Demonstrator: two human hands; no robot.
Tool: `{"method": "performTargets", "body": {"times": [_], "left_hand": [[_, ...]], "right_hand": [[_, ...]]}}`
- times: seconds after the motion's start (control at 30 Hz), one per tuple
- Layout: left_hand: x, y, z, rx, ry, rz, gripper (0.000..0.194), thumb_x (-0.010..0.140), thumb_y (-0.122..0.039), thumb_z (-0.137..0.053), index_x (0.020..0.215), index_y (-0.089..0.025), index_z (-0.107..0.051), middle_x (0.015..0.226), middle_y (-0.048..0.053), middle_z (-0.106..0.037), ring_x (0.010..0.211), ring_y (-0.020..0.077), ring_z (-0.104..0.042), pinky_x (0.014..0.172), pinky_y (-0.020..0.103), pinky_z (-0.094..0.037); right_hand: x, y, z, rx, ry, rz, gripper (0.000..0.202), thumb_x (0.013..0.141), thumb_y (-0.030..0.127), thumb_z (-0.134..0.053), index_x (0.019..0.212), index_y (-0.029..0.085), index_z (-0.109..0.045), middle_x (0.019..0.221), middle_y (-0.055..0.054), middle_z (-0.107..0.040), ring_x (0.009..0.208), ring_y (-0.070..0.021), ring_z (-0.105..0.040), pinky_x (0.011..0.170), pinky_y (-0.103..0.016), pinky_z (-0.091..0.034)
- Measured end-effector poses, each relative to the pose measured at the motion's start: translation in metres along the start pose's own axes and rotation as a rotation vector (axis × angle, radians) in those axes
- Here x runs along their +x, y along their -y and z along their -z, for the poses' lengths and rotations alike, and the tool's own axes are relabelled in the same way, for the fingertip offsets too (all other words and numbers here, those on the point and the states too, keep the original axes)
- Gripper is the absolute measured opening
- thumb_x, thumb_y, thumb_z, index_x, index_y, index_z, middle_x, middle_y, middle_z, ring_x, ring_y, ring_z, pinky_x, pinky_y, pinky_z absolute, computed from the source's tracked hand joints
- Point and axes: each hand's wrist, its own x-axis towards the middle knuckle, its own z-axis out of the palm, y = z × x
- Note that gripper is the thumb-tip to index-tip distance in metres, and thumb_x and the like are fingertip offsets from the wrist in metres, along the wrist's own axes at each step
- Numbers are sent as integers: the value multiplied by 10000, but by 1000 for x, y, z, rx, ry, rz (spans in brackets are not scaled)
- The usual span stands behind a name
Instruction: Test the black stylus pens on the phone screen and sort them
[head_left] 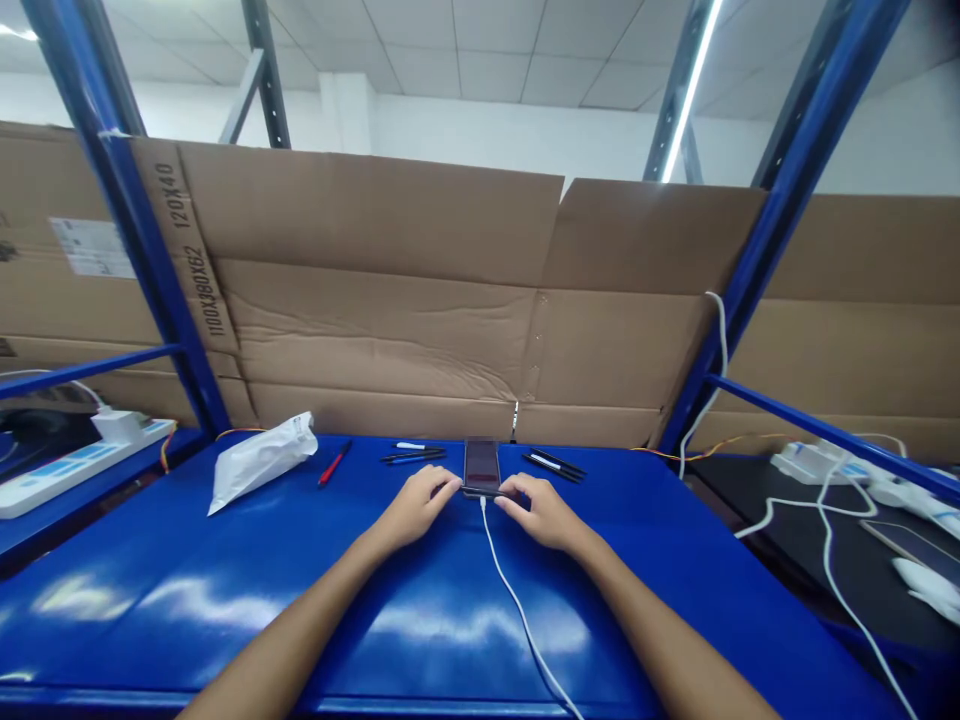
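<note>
On a blue desk (247,560), a person's left hand (420,503) and right hand (541,512) face each other short of the far edge, where a smartphone (481,462) points lengthwise. Fingers pinched nearly closed hold either end of a black pen (484,492), directly between them, crosswise at the smartphone's near end, neither hand nearer.

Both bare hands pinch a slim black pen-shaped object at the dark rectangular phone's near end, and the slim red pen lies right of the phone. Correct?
No: the slim red pen lies left of the dark rectangular phone, as the head view shows. The rest holds: left hand and right hand pinch the slim black pen-shaped object at the phone's near end.
</note>
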Motion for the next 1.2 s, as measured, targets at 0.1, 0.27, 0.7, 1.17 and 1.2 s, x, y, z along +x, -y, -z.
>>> {"method": "performTargets", "body": {"times": [0.1,0.27,0.7,1.17,1.2], "left_hand": [[-1,-3,0,-69,3,29,386,1030,-458,-437,1055,-202,-724,1047,71,-745,941,237,-639,873,333,-460],[-4,-6,2,-134,85,-1,379,1017,-469,-476,1157,-207,-711,1060,64,-744,910,228,-658,851,306,-475],[-6,-8,1,-144,171,73,439,1037,-526,-395,1040,-190,-678,718,-13,-632,669,172,-568,649,253,-395],[-7,-10,1,-107,175,34,414,1035,-503,-427,1086,-208,-713,817,8,-707,711,186,-608,666,254,-398],[-7,-11,1,-109,174,16,384,1020,-497,-470,1129,-214,-706,891,15,-728,762,193,-628,701,256,-415]], "right_hand": [[0,1,2,10,0,-22,399,1032,452,-491,801,191,-685,808,-32,-704,770,-190,-635,738,-297,-454],[1,0,5,97,29,-43,550,1070,508,-361,737,192,-665,739,-23,-689,727,-181,-643,726,-286,-460],[0,-3,3,48,52,-51,519,1056,497,-403,765,189,-702,740,-21,-699,694,-177,-618,684,-273,-449],[0,2,5,51,58,-50,488,1050,448,-447,740,189,-722,684,-13,-686,664,-173,-622,673,-278,-429],[0,1,5,48,68,-52,519,1058,446,-426,709,188,-710,654,-9,-670,641,-168,-613,663,-278,-422]]}}
